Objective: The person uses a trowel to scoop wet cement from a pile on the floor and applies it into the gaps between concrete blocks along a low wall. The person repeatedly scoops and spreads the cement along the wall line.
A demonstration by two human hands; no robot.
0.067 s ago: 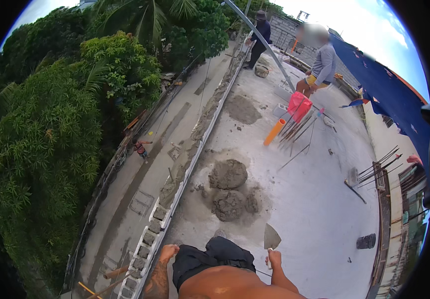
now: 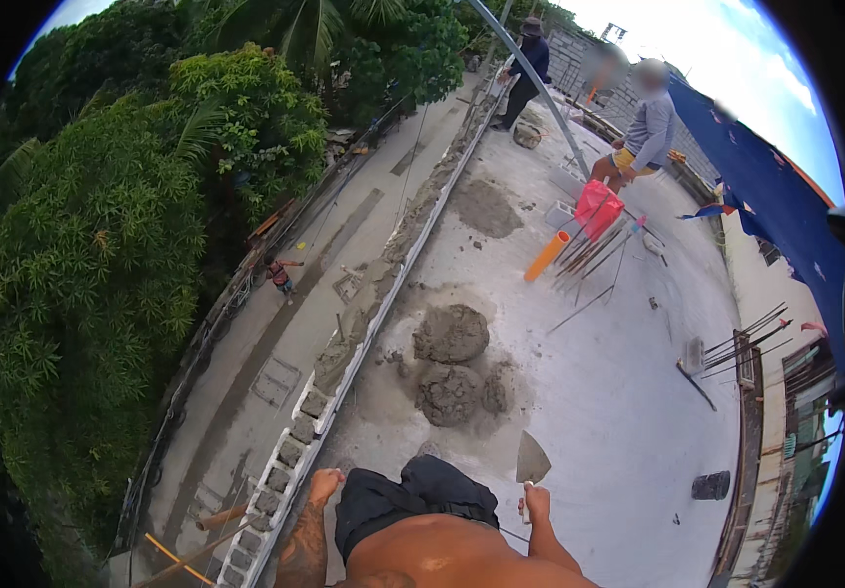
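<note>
My left hand (image 2: 326, 485) is curled closed beside my dark shorts (image 2: 383, 510), near the row of hollow blocks (image 2: 292, 449) along the roof's edge; what is in it, if anything, I cannot make out. My right hand (image 2: 537, 498) grips a pointed trowel (image 2: 531, 458), its grey blade held up over the slab. Two mounds of wet mortar (image 2: 450, 335) lie on the concrete ahead of me, with smaller spatters around them.
An orange pipe (image 2: 546, 257), red bag (image 2: 601, 206) and rebar stand ahead. Two workers (image 2: 643, 132) stand beyond, near a slanting metal pole (image 2: 564, 127). A black bucket (image 2: 711, 485) sits right. Left, past the edge, lies a lane (image 2: 275, 333) with a person (image 2: 280, 277) and trees.
The whole view has shifted slightly. My hands keep much the same pose, the right one still holding the trowel.
</note>
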